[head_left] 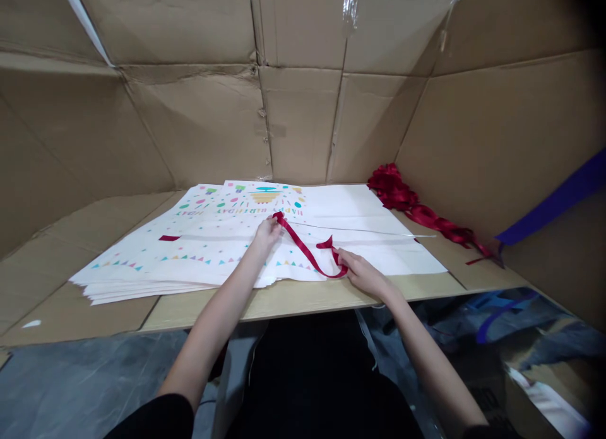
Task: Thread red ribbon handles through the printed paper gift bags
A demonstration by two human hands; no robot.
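A red ribbon (303, 248) runs in a loose curve between my two hands. One stretch of it is pinched in my left hand (269, 231), over the middle of the printed white sheets (227, 237). Near the sheets' front edge, my right hand (360, 272) has its fingers closed on the ribbon, with a short forked end sticking up beyond them. The sheets carry colourful birthday lettering, a cake and small flags. Across them lies a thin pale strip or rod (360, 229), and a small dark red piece (169, 238) shows at the left.
Bunched red ribbons (402, 193) lie at the back right. Tall cardboard walls (303, 117) enclose the back and sides. A blue-purple strip (553, 202) hangs at the right. The table's front edge (203, 308) runs just before my body.
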